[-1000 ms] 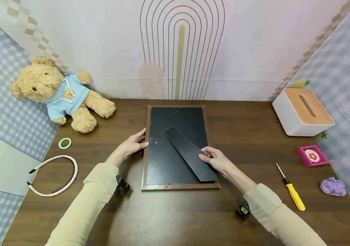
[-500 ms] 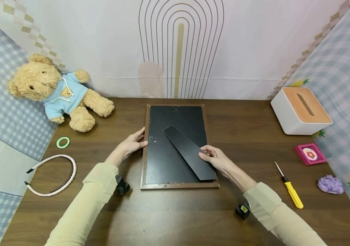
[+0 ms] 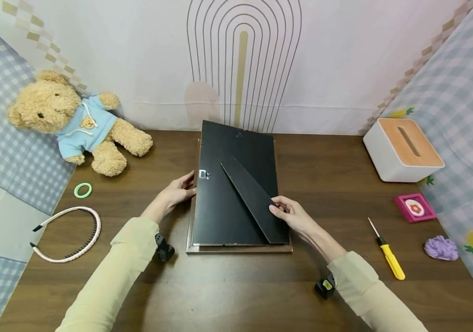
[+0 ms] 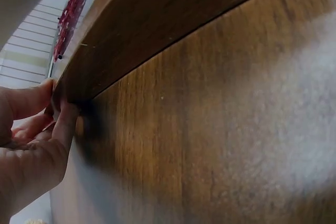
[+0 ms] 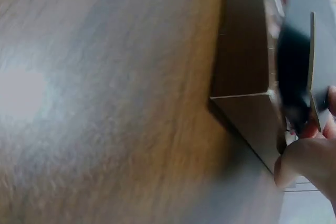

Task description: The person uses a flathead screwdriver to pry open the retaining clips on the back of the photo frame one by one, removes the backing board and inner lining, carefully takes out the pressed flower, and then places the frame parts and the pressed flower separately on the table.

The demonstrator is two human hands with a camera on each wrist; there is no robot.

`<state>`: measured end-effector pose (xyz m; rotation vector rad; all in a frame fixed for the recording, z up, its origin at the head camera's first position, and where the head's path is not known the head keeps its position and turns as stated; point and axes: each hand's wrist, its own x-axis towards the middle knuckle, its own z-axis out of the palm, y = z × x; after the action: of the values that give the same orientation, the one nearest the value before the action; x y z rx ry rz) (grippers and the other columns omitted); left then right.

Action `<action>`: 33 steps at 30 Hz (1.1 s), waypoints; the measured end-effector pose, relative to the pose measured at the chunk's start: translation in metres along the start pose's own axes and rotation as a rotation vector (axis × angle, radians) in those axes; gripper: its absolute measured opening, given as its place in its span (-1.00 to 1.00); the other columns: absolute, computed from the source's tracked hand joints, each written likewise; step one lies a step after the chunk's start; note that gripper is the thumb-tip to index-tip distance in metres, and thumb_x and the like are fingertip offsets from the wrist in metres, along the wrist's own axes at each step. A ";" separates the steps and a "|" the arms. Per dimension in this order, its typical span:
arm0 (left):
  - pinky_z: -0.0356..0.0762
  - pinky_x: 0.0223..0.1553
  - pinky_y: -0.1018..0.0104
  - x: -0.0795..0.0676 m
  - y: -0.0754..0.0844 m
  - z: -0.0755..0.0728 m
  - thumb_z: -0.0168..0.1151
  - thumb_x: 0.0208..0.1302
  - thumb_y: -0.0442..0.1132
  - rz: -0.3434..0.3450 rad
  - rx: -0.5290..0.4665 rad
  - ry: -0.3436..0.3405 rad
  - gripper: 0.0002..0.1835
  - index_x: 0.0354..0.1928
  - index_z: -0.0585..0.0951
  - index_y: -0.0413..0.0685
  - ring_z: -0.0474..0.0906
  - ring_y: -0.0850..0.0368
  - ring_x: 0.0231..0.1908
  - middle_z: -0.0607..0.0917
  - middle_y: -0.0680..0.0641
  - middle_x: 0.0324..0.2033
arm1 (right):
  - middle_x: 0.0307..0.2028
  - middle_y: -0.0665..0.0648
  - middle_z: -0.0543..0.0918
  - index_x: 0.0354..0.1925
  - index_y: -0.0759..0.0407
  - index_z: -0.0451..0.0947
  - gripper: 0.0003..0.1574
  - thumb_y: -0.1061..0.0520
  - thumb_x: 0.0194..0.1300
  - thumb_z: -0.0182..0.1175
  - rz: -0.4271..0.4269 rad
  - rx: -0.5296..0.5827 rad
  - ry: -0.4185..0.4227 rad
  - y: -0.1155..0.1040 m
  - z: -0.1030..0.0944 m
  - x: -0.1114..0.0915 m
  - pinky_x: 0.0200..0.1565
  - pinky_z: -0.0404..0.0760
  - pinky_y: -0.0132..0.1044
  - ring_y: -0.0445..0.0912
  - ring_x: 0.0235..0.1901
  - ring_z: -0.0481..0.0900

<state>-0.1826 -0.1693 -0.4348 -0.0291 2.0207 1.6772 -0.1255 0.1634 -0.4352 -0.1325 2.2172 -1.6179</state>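
Note:
A brown picture frame (image 3: pixel 240 249) lies face down on the wooden table. Its black backing board (image 3: pixel 213 216) is tilted, the far end raised out of the rim and the near end low by the front edge. My right hand (image 3: pixel 296 216) pinches the board's easel leg (image 3: pixel 246 196) by its right side, thumb on top. My left hand (image 3: pixel 175 193) holds the frame's left side; in the left wrist view the thumb and fingers of that hand (image 4: pixel 37 145) grip the frame wall (image 4: pixel 121 40). Something red and patterned (image 4: pixel 76 9) shows inside the frame.
On the left are a teddy bear (image 3: pixel 86 122), a green ring (image 3: pixel 83 190) and a headband (image 3: pixel 95 230). To the right are a tissue box (image 3: pixel 402 150), a pink box (image 3: pixel 415 207), a yellow screwdriver (image 3: pixel 392 260) and a purple scrunchie (image 3: pixel 441 248). A curtain (image 3: pixel 323 69) hangs behind.
The backing board was flat inside the frame; its far end has risen with the easel leg in my right hand. My left hand stays at the frame's left side.

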 end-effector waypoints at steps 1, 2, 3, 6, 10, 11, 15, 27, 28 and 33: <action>-0.03 0.42 0.03 0.000 0.000 0.000 -0.07 0.30 -0.49 0.007 0.004 0.004 -0.25 0.44 -0.16 -0.23 -0.12 -0.20 0.43 -0.01 -0.41 0.39 | -0.34 -0.02 0.41 0.07 0.44 0.37 -0.57 0.16 0.35 0.07 -0.004 -0.023 0.007 -0.001 0.001 0.000 -0.28 0.34 -0.48 -0.23 -0.32 0.32; -0.03 0.42 0.03 0.001 0.000 0.001 -0.07 0.30 -0.49 0.007 0.004 0.005 -0.25 0.44 -0.15 -0.24 -0.12 -0.20 0.43 0.00 -0.41 0.39 | -0.26 0.03 0.43 0.07 0.42 0.39 -0.56 0.14 0.34 0.08 0.004 -0.047 0.021 -0.002 0.001 0.000 -0.23 0.34 -0.46 -0.19 -0.26 0.33; -0.03 0.43 0.03 0.002 0.000 0.001 -0.07 0.30 -0.49 0.005 0.001 0.004 -0.26 0.44 -0.15 -0.24 -0.11 -0.19 0.43 0.01 -0.40 0.39 | -0.17 0.09 0.42 0.09 0.39 0.40 -0.54 0.10 0.34 0.09 0.020 -0.076 0.036 -0.004 0.002 -0.001 -0.16 0.34 -0.42 -0.14 -0.18 0.33; -0.02 0.43 0.04 0.003 0.000 0.004 -0.06 0.31 -0.47 -0.006 0.005 -0.002 -0.26 0.44 -0.14 -0.23 -0.11 -0.19 0.44 0.00 -0.38 0.40 | 0.18 0.23 0.25 0.09 0.33 0.43 -0.49 0.02 0.30 0.13 0.080 -0.129 0.089 -0.010 0.001 -0.002 0.09 0.32 -0.20 0.04 0.11 0.23; -0.01 0.43 0.04 0.004 -0.001 0.004 -0.04 0.32 -0.45 -0.022 0.022 0.006 -0.26 0.45 -0.13 -0.20 -0.09 -0.17 0.44 0.01 -0.36 0.41 | 0.38 0.25 0.00 0.05 0.35 0.43 -0.48 0.00 0.28 0.13 0.158 -0.072 0.123 -0.018 -0.004 -0.004 0.24 0.23 -0.05 0.16 0.31 0.09; -0.01 0.42 0.03 0.004 -0.002 0.004 -0.04 0.32 -0.45 -0.024 0.030 0.008 -0.26 0.44 -0.13 -0.21 -0.09 -0.18 0.43 0.01 -0.37 0.40 | 0.38 0.25 0.00 0.04 0.35 0.42 -0.49 0.00 0.29 0.13 0.165 -0.056 0.123 -0.020 -0.006 -0.004 0.20 0.29 -0.09 0.13 0.29 0.14; -0.03 0.43 0.02 0.005 -0.003 0.002 -0.05 0.33 -0.46 -0.013 0.041 -0.003 -0.26 0.44 -0.15 -0.23 -0.10 -0.21 0.43 -0.01 -0.40 0.39 | 0.07 0.16 0.42 -0.08 0.23 0.46 -0.63 -0.01 0.29 0.13 0.199 0.030 0.109 -0.020 -0.014 -0.006 -0.11 0.50 -0.33 -0.08 -0.08 0.50; -0.04 0.43 0.04 0.000 -0.006 -0.002 -0.05 0.34 -0.42 -0.027 0.034 0.009 -0.27 0.45 -0.15 -0.18 -0.11 -0.18 0.44 0.00 -0.38 0.40 | -0.16 0.22 0.61 0.15 0.45 0.23 -0.33 0.00 0.29 0.14 0.301 -0.006 0.055 0.005 -0.026 -0.019 -0.24 0.63 -0.34 -0.26 -0.36 0.58; -0.04 0.43 0.05 -0.001 -0.006 -0.003 -0.05 0.34 -0.42 -0.028 0.030 0.011 -0.27 0.45 -0.14 -0.18 -0.11 -0.17 0.44 0.01 -0.38 0.40 | -0.25 0.12 0.63 0.08 0.44 0.27 -0.42 0.03 0.30 0.13 0.289 0.015 0.039 0.006 -0.027 -0.020 -0.29 0.64 -0.36 -0.29 -0.41 0.57; -0.03 0.43 0.04 -0.001 -0.008 -0.001 -0.05 0.34 -0.41 -0.024 0.033 0.006 -0.27 0.45 -0.15 -0.19 -0.11 -0.19 0.43 0.01 -0.39 0.39 | -0.59 -0.24 0.50 -0.22 0.09 0.31 -0.88 0.20 0.32 0.08 0.180 0.227 0.033 0.005 -0.039 -0.027 -0.54 0.43 -0.50 -0.38 -0.61 0.37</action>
<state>-0.1795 -0.1729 -0.4411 -0.0467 2.0440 1.6298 -0.1141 0.2085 -0.4233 0.1528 1.9874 -1.7651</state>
